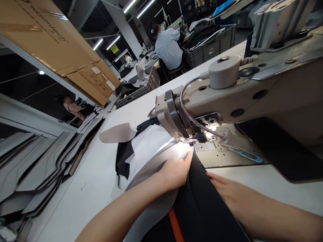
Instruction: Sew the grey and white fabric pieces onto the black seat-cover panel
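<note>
I see my left hand [176, 171] lying flat on a grey fabric panel [156, 164], fingers pressed together and stretched toward the needle area, thumb tucked along the edge. The panel looks ribbed or finely textured, pale grey, with a curved stitched edge, and its far end glows white under the lamp. It lies on the white table [101, 188] in the middle of the scene, just on the near side of the sewing machine [227, 97]. My right hand [222, 188] rests on a black fabric piece [202, 201] just right of the grey one; its fingers lie flat and close together, pinching nothing that I can make out. The black piece runs from the needle plate back toward me, matte and smooth, touching the grey panel along a seam line. An orange strip [174, 225] shows between the two at the near edge.

Beyond my left hand lie white and black cut pieces [146, 141] under the grey panel. Far left, stacks of grey cut panels [40, 168] sit on the table. In the distance a person in a light shirt [168, 47] sits with their back turned.
</note>
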Demonstrator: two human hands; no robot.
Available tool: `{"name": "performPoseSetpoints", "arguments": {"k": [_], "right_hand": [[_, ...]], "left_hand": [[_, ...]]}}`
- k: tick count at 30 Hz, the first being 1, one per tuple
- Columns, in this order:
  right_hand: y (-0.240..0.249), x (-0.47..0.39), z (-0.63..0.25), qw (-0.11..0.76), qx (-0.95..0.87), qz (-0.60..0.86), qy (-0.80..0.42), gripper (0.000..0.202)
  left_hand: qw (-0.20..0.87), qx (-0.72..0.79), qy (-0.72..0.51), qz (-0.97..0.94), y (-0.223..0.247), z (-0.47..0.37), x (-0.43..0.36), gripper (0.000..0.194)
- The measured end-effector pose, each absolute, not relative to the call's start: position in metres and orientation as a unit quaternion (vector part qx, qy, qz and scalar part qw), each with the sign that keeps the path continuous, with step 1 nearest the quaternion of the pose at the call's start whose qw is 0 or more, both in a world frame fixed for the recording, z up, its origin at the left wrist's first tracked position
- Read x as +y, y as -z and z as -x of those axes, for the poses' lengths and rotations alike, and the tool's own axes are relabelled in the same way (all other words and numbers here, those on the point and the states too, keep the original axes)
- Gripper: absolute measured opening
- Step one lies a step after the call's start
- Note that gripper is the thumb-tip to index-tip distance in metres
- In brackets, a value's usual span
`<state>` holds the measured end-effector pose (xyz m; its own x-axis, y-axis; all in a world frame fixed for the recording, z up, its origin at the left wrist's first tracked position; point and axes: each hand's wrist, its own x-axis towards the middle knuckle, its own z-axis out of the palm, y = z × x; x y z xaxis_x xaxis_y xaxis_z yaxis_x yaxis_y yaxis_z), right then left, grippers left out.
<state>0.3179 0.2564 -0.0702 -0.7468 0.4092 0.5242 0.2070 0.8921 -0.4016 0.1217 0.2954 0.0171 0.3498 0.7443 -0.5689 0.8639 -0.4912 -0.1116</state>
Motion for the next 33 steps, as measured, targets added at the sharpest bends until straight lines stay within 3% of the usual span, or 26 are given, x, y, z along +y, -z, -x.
{"name": "performPoseSetpoints", "arguments": {"k": [5, 8, 11, 14, 18, 21, 24, 33], "right_hand": [[0.070, 0.276, -0.332, 0.269, -0.941, 0.160, -0.128, 0.043], [0.061, 0.263, -0.300, 0.336, -0.897, 0.172, -0.231, 0.030], [0.056, 0.248, -0.269, 0.378, -0.846, 0.250, -0.281, 0.042], [0.059, 0.249, -0.273, 0.371, -0.852, 0.264, -0.259, 0.038], [0.067, 0.273, -0.315, 0.369, -0.890, 0.229, -0.140, 0.030], [0.068, 0.283, -0.328, 0.326, -0.917, 0.217, -0.080, 0.043], [0.070, 0.282, -0.320, 0.245, -0.958, 0.120, -0.093, 0.062], [0.086, 0.291, -0.320, 0.232, -0.954, 0.131, -0.137, 0.059]], "left_hand": [[0.152, 0.492, 0.266, -0.815, -0.022, -0.115, 0.302, 0.074], [0.197, 0.494, 0.225, -0.817, -0.026, -0.109, 0.306, 0.067], [0.201, 0.495, 0.231, -0.813, -0.027, -0.110, 0.308, 0.067], [0.171, 0.497, 0.270, -0.807, -0.026, -0.119, 0.305, 0.075], [0.142, 0.496, 0.272, -0.812, -0.024, -0.124, 0.302, 0.074], [0.142, 0.493, 0.266, -0.816, -0.023, -0.122, 0.302, 0.072], [0.150, 0.490, 0.269, -0.815, -0.024, -0.121, 0.303, 0.071], [0.157, 0.532, 0.260, -0.790, -0.019, -0.139, 0.315, 0.069]]}}
